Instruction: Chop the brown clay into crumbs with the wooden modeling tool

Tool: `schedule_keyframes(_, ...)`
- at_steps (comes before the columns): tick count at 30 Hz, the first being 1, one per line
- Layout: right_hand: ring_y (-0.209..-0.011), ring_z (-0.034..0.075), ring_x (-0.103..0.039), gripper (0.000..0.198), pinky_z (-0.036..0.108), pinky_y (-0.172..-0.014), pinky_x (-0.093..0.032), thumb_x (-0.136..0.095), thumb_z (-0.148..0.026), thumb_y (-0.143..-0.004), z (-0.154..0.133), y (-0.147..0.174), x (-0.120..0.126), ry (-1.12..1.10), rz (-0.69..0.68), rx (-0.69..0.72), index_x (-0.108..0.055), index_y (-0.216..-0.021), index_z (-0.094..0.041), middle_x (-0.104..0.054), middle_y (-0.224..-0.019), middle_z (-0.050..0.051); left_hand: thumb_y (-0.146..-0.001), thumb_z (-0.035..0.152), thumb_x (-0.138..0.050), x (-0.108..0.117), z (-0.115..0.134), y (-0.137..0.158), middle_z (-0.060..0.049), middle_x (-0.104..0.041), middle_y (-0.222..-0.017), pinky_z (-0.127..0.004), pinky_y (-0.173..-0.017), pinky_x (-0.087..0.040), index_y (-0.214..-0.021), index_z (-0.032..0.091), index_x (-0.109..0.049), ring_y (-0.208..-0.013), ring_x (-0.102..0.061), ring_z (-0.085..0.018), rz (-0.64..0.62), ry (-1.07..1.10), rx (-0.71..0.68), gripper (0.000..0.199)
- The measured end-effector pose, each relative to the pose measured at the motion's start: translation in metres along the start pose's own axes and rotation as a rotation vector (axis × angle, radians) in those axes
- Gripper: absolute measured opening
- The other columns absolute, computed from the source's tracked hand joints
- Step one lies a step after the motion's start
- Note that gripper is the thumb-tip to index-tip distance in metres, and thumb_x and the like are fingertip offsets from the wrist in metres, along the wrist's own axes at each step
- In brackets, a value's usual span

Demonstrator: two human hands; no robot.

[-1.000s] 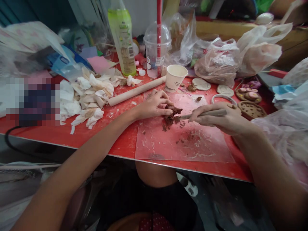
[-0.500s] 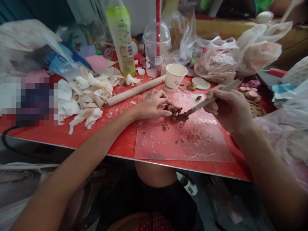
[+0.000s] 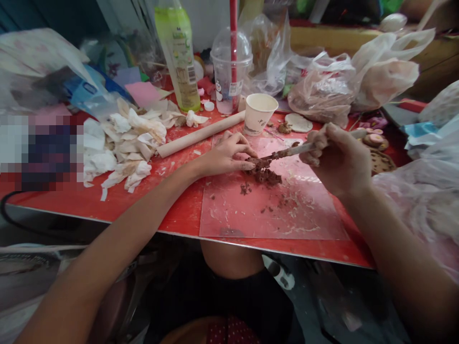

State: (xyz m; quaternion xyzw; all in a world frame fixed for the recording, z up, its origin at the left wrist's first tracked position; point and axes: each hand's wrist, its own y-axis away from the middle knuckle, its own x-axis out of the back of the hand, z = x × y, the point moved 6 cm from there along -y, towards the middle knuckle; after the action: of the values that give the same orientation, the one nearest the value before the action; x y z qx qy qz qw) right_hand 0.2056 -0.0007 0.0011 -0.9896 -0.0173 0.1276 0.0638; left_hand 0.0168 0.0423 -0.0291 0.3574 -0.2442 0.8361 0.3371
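Note:
A crumbly lump of brown clay-like material (image 3: pixel 267 176) lies on a clear sheet (image 3: pixel 229 215) on the red table. My left hand (image 3: pixel 229 154) pinches the lump's left end between thumb and fingers. In my right hand (image 3: pixel 339 157) is a flat narrow spatula (image 3: pixel 292 151), its blade smeared with brown. The blade reaches left across the top of the lump, its tip beside my left fingertips. Brown crumbs (image 3: pixel 245 189) and pale shavings are scattered over the sheet.
Behind the hands stand a paper cup (image 3: pixel 261 114), a cardboard-coloured roller (image 3: pixel 201 134), a domed plastic cup (image 3: pixel 231 71) and a green bottle (image 3: pixel 177 57). Crumpled tissues (image 3: pixel 125 138) are heaped at left. Plastic bags (image 3: pixel 319 88) crowd the back and right. The table's front edge (image 3: pixel 268 252) is near.
My right hand has turned the spatula, lifting its blade from the lump's right end to lie across the top. More brown coats the blade. The left hand keeps its grip.

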Motion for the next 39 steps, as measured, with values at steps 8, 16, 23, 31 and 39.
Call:
schedule_keyframes(8, -0.051, 0.008, -0.035, 0.015, 0.028, -0.049, -0.022, -0.061, -0.017, -0.072, -0.002, 0.001, 0.002, 0.099, -0.011, 0.146, -0.061, -0.057, -0.017, -0.047, -0.055, 0.001, -0.092, 0.041, -0.05, 0.0, -0.003, -0.002, -0.006, -0.057, -0.104, -0.04, -0.101, -0.028, -0.096, 0.02, -0.071, -0.106, -0.041, -0.022, 0.028, -0.055, -0.044, 0.03)
schedule_keyframes(16, -0.048, 0.008, -0.035, 0.018, 0.029, -0.047, -0.018, -0.057, -0.015, -0.072, 0.0, 0.003, -0.001, 0.197, 0.015, 0.152, -0.059, -0.054, -0.018, -0.048, -0.053, 0.0, -0.089, 0.04, -0.054, 0.0, -0.002, -0.004, -0.006, -0.058, -0.101, -0.042, -0.099, -0.029, -0.09, 0.019, -0.071, -0.106, -0.042, -0.023, 0.031, -0.066, -0.04, 0.027)
schedule_keyframes(23, -0.041, 0.007, -0.036, 0.021, 0.027, -0.042, -0.019, -0.054, -0.015, -0.077, -0.001, 0.009, -0.004, 0.334, -0.03, 0.242, -0.059, -0.057, -0.018, -0.043, -0.046, -0.002, -0.088, 0.038, -0.056, 0.0, 0.001, -0.003, -0.006, -0.057, -0.103, -0.041, -0.1, -0.029, -0.092, 0.02, -0.071, -0.107, -0.041, -0.022, 0.038, -0.048, -0.034, 0.024)
schedule_keyframes(31, -0.038, 0.006, -0.031, 0.023, 0.026, -0.041, -0.016, -0.053, -0.017, -0.079, 0.003, 0.011, -0.013, 0.397, 0.02, 0.186, -0.057, -0.056, -0.02, -0.039, -0.042, -0.004, -0.088, 0.036, -0.055, -0.002, 0.003, -0.006, -0.005, -0.057, -0.101, -0.041, -0.101, -0.03, -0.087, 0.019, -0.07, -0.104, -0.043, -0.022, 0.04, -0.059, -0.016, 0.023)
schedule_keyframes(39, -0.037, 0.007, -0.031, 0.028, 0.025, -0.038, -0.015, -0.057, -0.023, -0.082, 0.015, 0.005, -0.008, 0.368, 0.083, 0.118, -0.056, -0.054, -0.022, -0.038, -0.042, -0.003, -0.086, 0.037, -0.059, 0.002, 0.004, -0.004, -0.006, -0.056, -0.103, -0.04, -0.101, -0.03, -0.088, 0.018, -0.072, -0.106, -0.041, -0.022, 0.044, -0.057, -0.008, 0.023)
